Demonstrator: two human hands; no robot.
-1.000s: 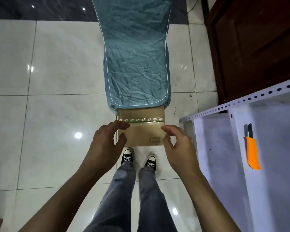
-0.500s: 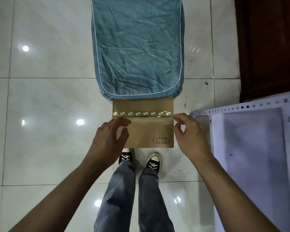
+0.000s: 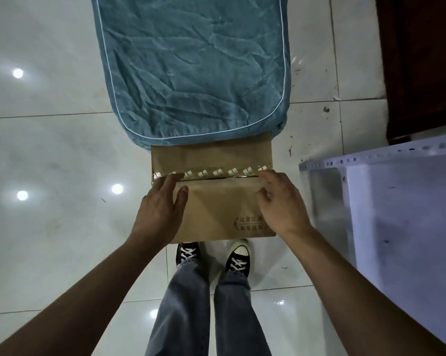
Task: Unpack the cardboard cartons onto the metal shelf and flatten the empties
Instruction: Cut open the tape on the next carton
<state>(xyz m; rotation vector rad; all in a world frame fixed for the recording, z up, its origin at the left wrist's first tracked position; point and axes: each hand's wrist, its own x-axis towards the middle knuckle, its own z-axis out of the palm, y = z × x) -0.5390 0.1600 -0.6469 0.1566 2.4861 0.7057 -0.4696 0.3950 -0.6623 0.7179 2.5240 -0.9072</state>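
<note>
A brown cardboard carton (image 3: 216, 209) sits on the floor just ahead of my shoes, its top flaps closed and a strip of clear printed tape (image 3: 211, 172) running along the centre seam. My left hand (image 3: 160, 209) lies on the near flap at the carton's left end, fingertips at the seam and thumb stretched out on the cardboard. My right hand (image 3: 278, 204) is at the right end, fingers curled, with the fingertips on the flap edge at the seam. A thin dark gap shows along the seam. The white metal shelf (image 3: 386, 206) stands to my right.
A blue quilted cushion (image 3: 193, 70) lies on the floor and overlaps the carton's far edge. Dark wooden furniture (image 3: 422, 62) fills the upper right corner. Glossy white tiles (image 3: 57, 155) surround the carton. My legs and black sneakers (image 3: 211, 255) are directly below it.
The view has dropped closer to the carton. My right hand moved from the carton's corner onto the flap edge at the seam. The orange knife on the shelf has left the view.
</note>
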